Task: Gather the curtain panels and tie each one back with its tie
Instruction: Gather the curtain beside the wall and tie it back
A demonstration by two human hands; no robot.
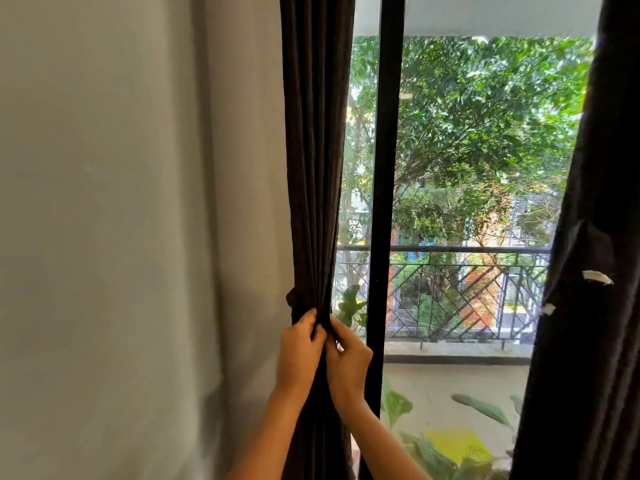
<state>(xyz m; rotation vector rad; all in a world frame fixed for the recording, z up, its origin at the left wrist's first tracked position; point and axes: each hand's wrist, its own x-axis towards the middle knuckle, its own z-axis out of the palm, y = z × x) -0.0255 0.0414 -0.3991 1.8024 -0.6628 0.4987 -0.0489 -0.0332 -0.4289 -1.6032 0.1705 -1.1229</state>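
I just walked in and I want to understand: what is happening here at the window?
A person holds the left curtain panel, already gathered into a narrow bunch beside the wall. The left hand and the right hand grip the bunch at the same height, fingers curled into its folds. I cannot tell whether it is tied yet. The right curtain panel hangs at the picture's edge, untouched.

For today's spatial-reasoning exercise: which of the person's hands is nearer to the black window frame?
Right. The right hand grips the curtain just beside the frame; the left hand grips its far, wall-side edge.
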